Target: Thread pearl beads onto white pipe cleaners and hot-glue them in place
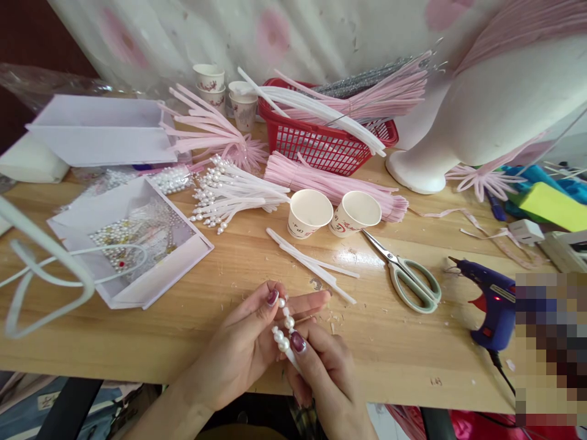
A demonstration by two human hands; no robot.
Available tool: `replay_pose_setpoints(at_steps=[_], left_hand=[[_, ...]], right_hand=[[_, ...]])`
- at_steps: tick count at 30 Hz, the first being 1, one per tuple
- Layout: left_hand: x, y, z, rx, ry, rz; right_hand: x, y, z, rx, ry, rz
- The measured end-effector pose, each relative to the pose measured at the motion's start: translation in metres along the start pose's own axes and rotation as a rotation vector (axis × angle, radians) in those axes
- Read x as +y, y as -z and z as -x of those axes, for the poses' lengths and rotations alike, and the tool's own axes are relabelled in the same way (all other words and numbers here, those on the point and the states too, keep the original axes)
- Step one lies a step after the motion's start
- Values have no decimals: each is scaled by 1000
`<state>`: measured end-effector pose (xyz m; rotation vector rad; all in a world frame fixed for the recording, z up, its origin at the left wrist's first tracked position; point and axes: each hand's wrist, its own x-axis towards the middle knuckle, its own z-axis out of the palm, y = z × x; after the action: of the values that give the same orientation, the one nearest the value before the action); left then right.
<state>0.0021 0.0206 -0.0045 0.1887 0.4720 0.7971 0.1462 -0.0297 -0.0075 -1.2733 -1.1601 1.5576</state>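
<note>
Over the front of the table, my left hand (250, 342) pinches the tip of a beaded stem (288, 322) between thumb and forefinger, its other fingers stretched out behind. Close beside it, my right hand (328, 370) is closed on a white pipe cleaner (290, 355) with pearl beads at its end. Whether the two beaded pieces are joined cannot be made out. Loose white pipe cleaners (316, 264) lie just beyond my hands. Further back spreads a bunch of pearl-tipped white pipe cleaners (243, 190). Two paper cups (302, 229) stand to its right.
Scissors (415, 284) and a blue glue gun (493, 299) with a lit red light lie at right. A box of beads (181, 272) sits left, near a white looped frame (87, 281). Pink pipe cleaners (330, 183), a red basket (316, 143) and a white mannequin head (495, 110) occupy the back.
</note>
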Motion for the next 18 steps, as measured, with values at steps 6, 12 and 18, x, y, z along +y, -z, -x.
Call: replay_pose_setpoints(at_steps=[6,12,18], left_hand=[[0,-1,0,-19,8,17],[-3,-1,0,13,-49,-87],[-9,1,0,12,-96,-188]], right_hand=[[-1,0,0,8,-17,3],[2,0,-1,-12,-7,-50],[2,1,1,17,17,-39]])
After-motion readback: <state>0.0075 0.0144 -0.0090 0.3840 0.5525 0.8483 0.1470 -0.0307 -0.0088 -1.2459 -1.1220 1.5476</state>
